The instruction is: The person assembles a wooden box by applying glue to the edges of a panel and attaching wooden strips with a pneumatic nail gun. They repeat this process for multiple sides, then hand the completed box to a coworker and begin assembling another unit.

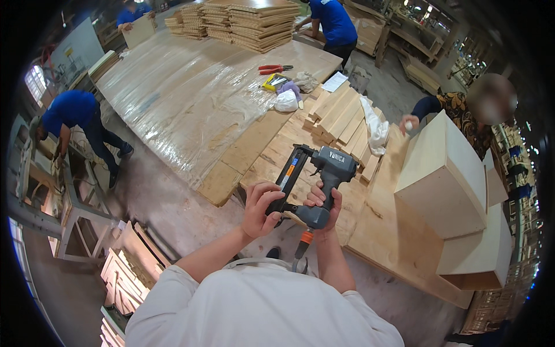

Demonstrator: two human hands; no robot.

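Observation:
In front of my chest I hold a dark grey pneumatic nail gun (337, 164), tilted, with an air hose (302, 248) on an orange fitting hanging from its handle. My right hand (327, 206) is wrapped round the grip. At the lower end of the long black magazine (290, 178), my left hand (258, 211) has its fingers curled against it, with thumb and fingers on either side. The palm side of the left hand is partly hidden. Beyond the gun, wooden strips (341, 118) lie stacked on the wooden tabletop (361, 222).
White-sided wooden boxes (442, 173) stand at the right, beside a co-worker's hand (409, 124). Red-handled pliers (275, 69) and a white cloth (376, 130) lie farther off. Plastic film (191, 104) covers the large left table. Several people in blue work around; wood pieces (124, 280) lie lower left.

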